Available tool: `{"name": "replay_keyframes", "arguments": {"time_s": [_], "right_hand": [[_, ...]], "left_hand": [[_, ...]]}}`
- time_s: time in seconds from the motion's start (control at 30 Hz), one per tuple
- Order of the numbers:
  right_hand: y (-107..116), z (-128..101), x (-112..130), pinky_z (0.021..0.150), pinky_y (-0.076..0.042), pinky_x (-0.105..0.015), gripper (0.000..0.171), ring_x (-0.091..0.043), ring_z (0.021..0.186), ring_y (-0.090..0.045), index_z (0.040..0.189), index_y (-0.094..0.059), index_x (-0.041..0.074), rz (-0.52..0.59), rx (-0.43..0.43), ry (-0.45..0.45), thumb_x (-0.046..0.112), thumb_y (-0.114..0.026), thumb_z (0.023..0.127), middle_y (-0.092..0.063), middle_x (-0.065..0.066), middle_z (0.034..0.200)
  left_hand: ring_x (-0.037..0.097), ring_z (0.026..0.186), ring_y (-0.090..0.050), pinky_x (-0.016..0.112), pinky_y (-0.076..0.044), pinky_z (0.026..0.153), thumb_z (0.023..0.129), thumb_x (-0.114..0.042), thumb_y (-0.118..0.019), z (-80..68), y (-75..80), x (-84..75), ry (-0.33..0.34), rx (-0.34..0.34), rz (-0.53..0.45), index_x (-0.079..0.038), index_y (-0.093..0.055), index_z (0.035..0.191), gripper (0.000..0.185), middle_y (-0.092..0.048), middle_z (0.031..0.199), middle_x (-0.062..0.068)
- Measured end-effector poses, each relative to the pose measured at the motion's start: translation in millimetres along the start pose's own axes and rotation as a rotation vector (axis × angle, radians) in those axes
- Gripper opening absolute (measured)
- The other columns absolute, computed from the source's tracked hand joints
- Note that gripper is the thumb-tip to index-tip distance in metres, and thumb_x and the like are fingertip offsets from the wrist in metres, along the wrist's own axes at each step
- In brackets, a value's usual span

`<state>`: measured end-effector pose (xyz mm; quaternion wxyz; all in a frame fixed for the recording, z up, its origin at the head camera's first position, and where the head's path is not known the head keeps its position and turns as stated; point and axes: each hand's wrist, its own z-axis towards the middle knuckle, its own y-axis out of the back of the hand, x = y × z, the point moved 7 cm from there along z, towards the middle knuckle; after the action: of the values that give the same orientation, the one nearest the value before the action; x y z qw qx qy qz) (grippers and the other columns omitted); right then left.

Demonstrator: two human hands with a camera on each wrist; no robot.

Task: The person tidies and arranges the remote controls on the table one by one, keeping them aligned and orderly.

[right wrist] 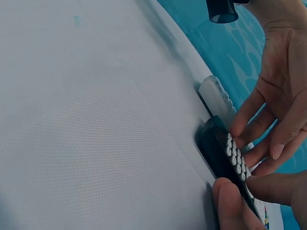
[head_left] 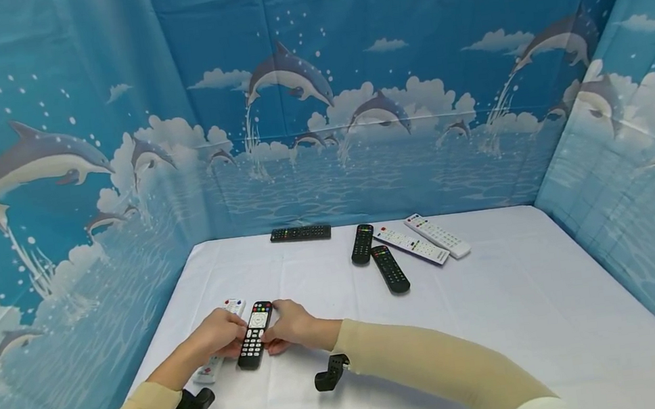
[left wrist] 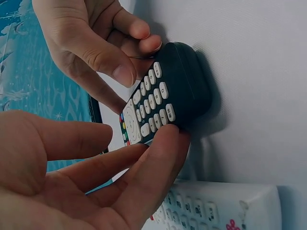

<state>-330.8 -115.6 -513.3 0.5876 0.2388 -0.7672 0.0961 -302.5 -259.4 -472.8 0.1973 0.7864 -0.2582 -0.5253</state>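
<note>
A black remote control (head_left: 254, 336) with white keys lies on the white cloth at the left, between both hands. My right hand (head_left: 294, 324) holds its right side, thumb at the key face and fingers along the edge. From the other side, my left hand (head_left: 221, 335) touches the remote's long edge with extended fingertips (left wrist: 165, 136), its thumb held apart. Under and beside the left hand lies a white remote control (head_left: 205, 371), partly hidden by that hand. In the right wrist view, the black remote (right wrist: 218, 148) sits alongside the white one (right wrist: 216, 98).
Farther back, a black remote (head_left: 300, 234) lies near the table's rear edge. Right of it lie two more black remotes (head_left: 362, 244) (head_left: 391, 270) and two white ones (head_left: 412, 245) (head_left: 438, 235). Dolphin-printed curtains (head_left: 359, 160) enclose the white-covered table (head_left: 501, 319).
</note>
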Motion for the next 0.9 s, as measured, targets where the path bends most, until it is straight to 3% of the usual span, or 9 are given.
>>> {"name": "replay_keyframes", "arguments": {"time_s": [0.2,0.47,0.57,0.77,0.9], "right_hand": [[6.8,-0.9,7.0,0.059,-0.061,-0.037,0.080,-0.028,0.062,-0.072,0.153,-0.029,-0.005,-0.064,0.037,-0.004,0.000,-0.075,0.088,-0.072,-0.018,0.077],[31.8,5.9,36.2,0.064,-0.061,-0.038,0.064,-0.030,0.073,-0.073,0.148,-0.045,0.000,-0.317,0.046,0.054,0.007,-0.073,0.091,-0.073,-0.017,0.081],[44.1,10.4,46.0,0.067,-0.062,-0.039,0.055,-0.031,0.077,-0.073,0.143,-0.052,-0.001,-0.394,0.054,0.083,0.010,-0.071,0.092,-0.073,-0.015,0.085],[78.2,20.2,69.9,0.068,-0.061,-0.039,0.039,-0.032,0.081,-0.070,0.130,-0.065,0.000,-0.586,0.029,0.148,0.015,-0.069,0.094,-0.071,-0.018,0.093],[99.5,27.9,87.4,0.066,-0.058,-0.034,0.033,-0.027,0.086,-0.069,0.124,-0.070,0.002,-0.672,-0.017,0.190,0.018,-0.067,0.095,-0.071,-0.015,0.101]], "left_hand": [[0.019,0.066,-0.064,0.032,-0.058,0.060,0.092,0.001,-0.057,3.2,1.9,-8.1,-0.048,-0.058,0.053,0.012,-0.063,0.124,0.035,-0.066,0.095,0.014],[0.019,0.059,-0.061,0.028,-0.046,0.053,0.094,-0.009,-0.063,9.1,9.9,-37.3,-0.139,-0.215,0.159,0.003,-0.070,0.117,0.026,-0.068,0.086,0.013],[0.020,0.063,-0.063,0.028,-0.048,0.055,0.094,-0.010,-0.062,14.1,9.8,-45.0,-0.155,-0.249,0.165,0.002,-0.072,0.113,0.024,-0.069,0.090,0.011],[0.023,0.076,-0.068,0.031,-0.053,0.062,0.096,-0.011,-0.060,31.4,10.1,-64.1,-0.159,-0.267,0.120,-0.001,-0.072,0.116,0.025,-0.071,0.100,0.015],[0.028,0.090,-0.069,0.036,-0.059,0.074,0.097,-0.009,-0.058,46.5,9.9,-77.5,-0.148,-0.244,-0.050,-0.001,-0.070,0.120,0.027,-0.068,0.112,0.017]]}}
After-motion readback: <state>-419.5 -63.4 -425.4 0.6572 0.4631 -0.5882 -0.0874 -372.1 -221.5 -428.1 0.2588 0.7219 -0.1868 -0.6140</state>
